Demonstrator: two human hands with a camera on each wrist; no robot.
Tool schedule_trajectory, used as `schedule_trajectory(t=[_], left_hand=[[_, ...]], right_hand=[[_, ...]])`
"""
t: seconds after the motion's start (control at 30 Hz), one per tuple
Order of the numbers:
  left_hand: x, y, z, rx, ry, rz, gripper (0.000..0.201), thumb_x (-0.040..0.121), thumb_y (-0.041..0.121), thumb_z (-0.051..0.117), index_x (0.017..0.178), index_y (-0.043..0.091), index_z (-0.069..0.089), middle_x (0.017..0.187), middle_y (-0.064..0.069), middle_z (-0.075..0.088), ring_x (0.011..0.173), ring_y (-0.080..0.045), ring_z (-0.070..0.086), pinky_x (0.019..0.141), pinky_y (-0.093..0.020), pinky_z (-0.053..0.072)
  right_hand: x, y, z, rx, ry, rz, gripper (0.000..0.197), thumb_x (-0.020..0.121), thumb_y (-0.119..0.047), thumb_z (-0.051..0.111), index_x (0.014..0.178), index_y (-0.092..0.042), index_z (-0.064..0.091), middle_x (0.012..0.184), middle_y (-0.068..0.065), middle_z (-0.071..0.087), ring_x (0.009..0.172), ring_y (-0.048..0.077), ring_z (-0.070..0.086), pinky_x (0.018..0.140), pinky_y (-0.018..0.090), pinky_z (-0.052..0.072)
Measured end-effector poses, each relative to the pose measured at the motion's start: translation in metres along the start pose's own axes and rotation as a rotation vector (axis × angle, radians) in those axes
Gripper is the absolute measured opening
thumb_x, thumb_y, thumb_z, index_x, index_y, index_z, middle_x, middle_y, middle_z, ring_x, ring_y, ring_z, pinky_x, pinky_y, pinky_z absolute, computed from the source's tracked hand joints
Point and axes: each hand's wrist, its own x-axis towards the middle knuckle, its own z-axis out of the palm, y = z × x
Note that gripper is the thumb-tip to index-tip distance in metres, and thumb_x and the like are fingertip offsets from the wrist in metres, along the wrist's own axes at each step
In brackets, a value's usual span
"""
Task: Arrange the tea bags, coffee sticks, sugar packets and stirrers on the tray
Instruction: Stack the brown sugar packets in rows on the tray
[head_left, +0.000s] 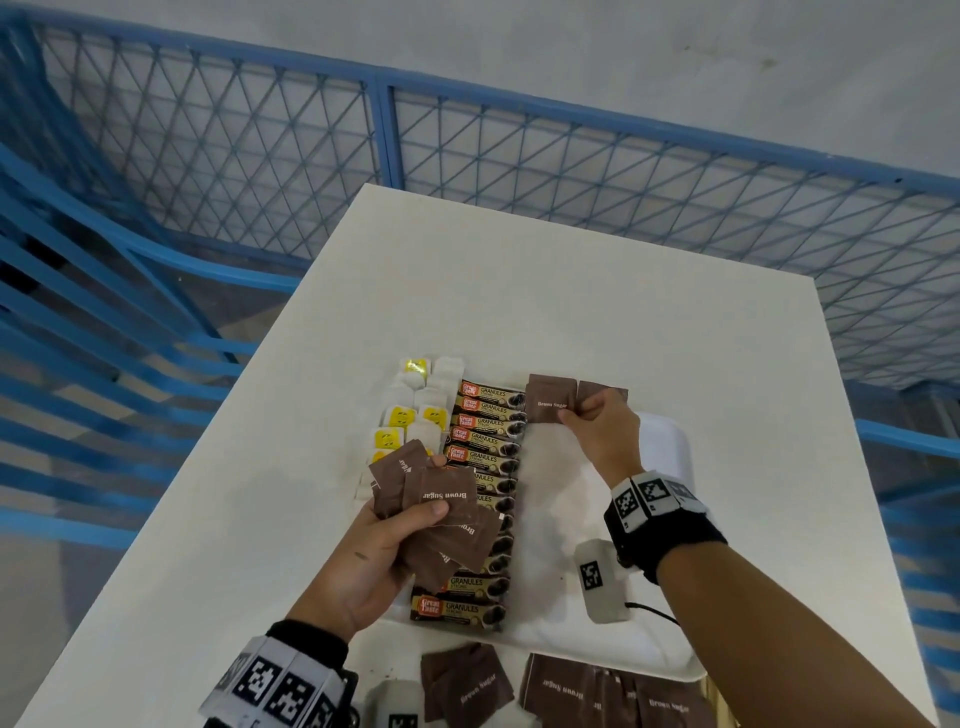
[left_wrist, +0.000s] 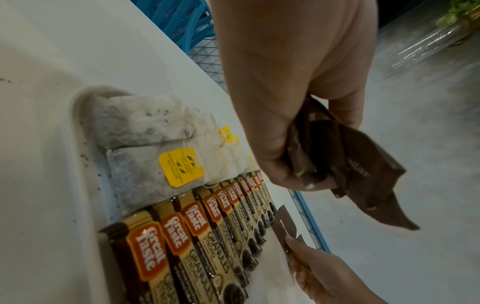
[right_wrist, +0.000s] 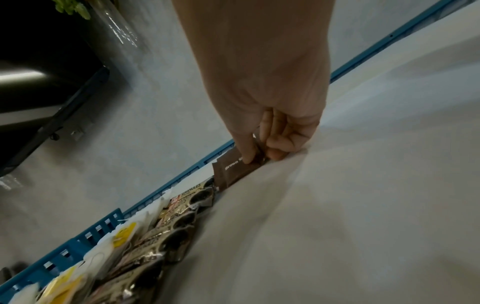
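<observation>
A white tray (head_left: 670, 519) lies on the white table (head_left: 519, 291). Tea bags (head_left: 410, 415) with yellow tags fill its left column, and coffee sticks (head_left: 483, 441) form a row beside them. Two brown sugar packets (head_left: 545, 397) lie at the tray's far end, right of the sticks. My right hand (head_left: 574, 413) pinches the right-hand packet (head_left: 602, 388), its thumb on the left one's edge (right_wrist: 231, 170). My left hand (head_left: 436, 486) holds a fan of several brown sugar packets (head_left: 452, 519) above the coffee sticks (left_wrist: 207, 216), also seen from the left wrist (left_wrist: 363, 164).
More brown sugar packets (head_left: 467, 686) lie loose on the table at its near edge, with another pile (head_left: 613, 696) to their right. A blue mesh fence (head_left: 519, 156) surrounds the table. The tray's right half (head_left: 561, 519) is bare white.
</observation>
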Motion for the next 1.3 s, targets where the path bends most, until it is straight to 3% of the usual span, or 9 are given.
schedule_trajectory(t=[0.13,0.23,0.33,0.5,0.6,0.73,0.93,1.07,1.3], left_hand=[[-0.003,-0.001,0.002,0.015,0.009,0.001,0.042,0.075,0.001,0.059,0.116,0.011,0.062,0.093,-0.009,0.074,0.079,-0.019,0.072,0.061,-0.026,0.057],[-0.005,-0.002,0.003,0.046,0.017,-0.001,0.034,0.081,-0.002,0.056,0.113,0.009,0.062,0.090,-0.009,0.075,0.077,-0.019,0.072,0.059,-0.025,0.056],[-0.008,-0.002,0.004,0.074,0.018,0.004,0.028,0.082,-0.003,0.055,0.106,0.009,0.065,0.087,-0.009,0.075,0.074,-0.020,0.072,0.058,-0.025,0.056],[-0.016,-0.001,0.009,0.123,-0.014,0.006,0.031,0.079,0.003,0.059,0.108,0.011,0.066,0.094,-0.014,0.074,0.080,-0.021,0.071,0.061,-0.026,0.057],[-0.019,-0.002,0.010,0.134,-0.025,0.003,0.039,0.073,0.009,0.067,0.112,0.011,0.065,0.104,-0.016,0.072,0.086,-0.022,0.071,0.064,-0.029,0.057],[-0.023,-0.002,0.011,0.065,-0.043,0.008,0.046,0.066,0.009,0.075,0.110,0.003,0.063,0.090,-0.012,0.074,0.076,-0.020,0.072,0.057,-0.027,0.056],[-0.024,-0.003,0.010,0.065,-0.034,0.007,0.029,0.077,0.001,0.060,0.105,0.008,0.064,0.085,-0.006,0.075,0.073,-0.018,0.072,0.054,-0.027,0.056],[-0.025,-0.003,0.012,0.057,-0.029,0.019,0.043,0.058,0.011,0.072,0.101,0.014,0.067,0.088,-0.006,0.075,0.075,-0.017,0.072,0.055,-0.027,0.056],[-0.020,-0.005,0.008,0.083,0.003,-0.005,0.026,0.086,-0.003,0.054,0.105,0.012,0.064,0.085,-0.003,0.074,0.073,-0.016,0.072,0.056,-0.029,0.058]], right_hand=[[-0.022,-0.018,-0.004,0.038,-0.022,-0.100,0.020,0.081,-0.019,0.070,0.089,-0.009,0.054,0.075,-0.001,0.057,0.073,0.014,0.055,0.057,0.010,0.040],[-0.052,-0.040,-0.008,0.026,-0.245,-0.138,0.017,0.089,-0.029,0.060,0.086,-0.013,0.058,0.074,-0.007,0.058,0.065,0.001,0.052,0.055,0.008,0.040],[-0.085,-0.056,-0.014,0.150,-0.531,-0.056,0.033,0.090,-0.041,0.052,0.088,-0.010,0.062,0.073,-0.005,0.060,0.060,0.004,0.051,0.056,0.013,0.037],[-0.120,-0.058,-0.016,0.292,-0.755,-0.036,0.009,0.081,-0.027,0.070,0.082,-0.018,0.066,0.071,-0.008,0.062,0.067,0.003,0.057,0.061,0.016,0.044],[-0.126,-0.056,-0.016,0.312,-0.663,-0.070,0.015,0.078,-0.024,0.073,0.086,-0.013,0.067,0.072,0.002,0.056,0.068,0.010,0.051,0.064,0.022,0.042],[-0.126,-0.056,-0.029,0.528,-0.570,0.029,0.007,0.085,-0.011,0.064,0.093,-0.010,0.063,0.048,-0.004,0.050,0.041,0.006,0.041,0.043,0.013,0.031],[-0.118,-0.044,-0.047,0.760,-0.500,0.165,0.015,0.092,-0.016,0.054,0.095,-0.004,0.062,0.091,0.018,0.072,0.060,0.017,0.058,0.049,0.020,0.036],[-0.109,-0.025,-0.055,0.694,-0.406,0.135,0.011,0.090,-0.010,0.057,0.092,-0.001,0.064,0.086,0.013,0.070,0.064,0.015,0.059,0.052,0.020,0.041],[-0.070,0.006,-0.059,0.480,-0.224,0.119,0.021,0.081,-0.001,0.066,0.085,-0.016,0.051,0.074,0.003,0.065,0.062,0.014,0.054,0.056,0.022,0.037]])
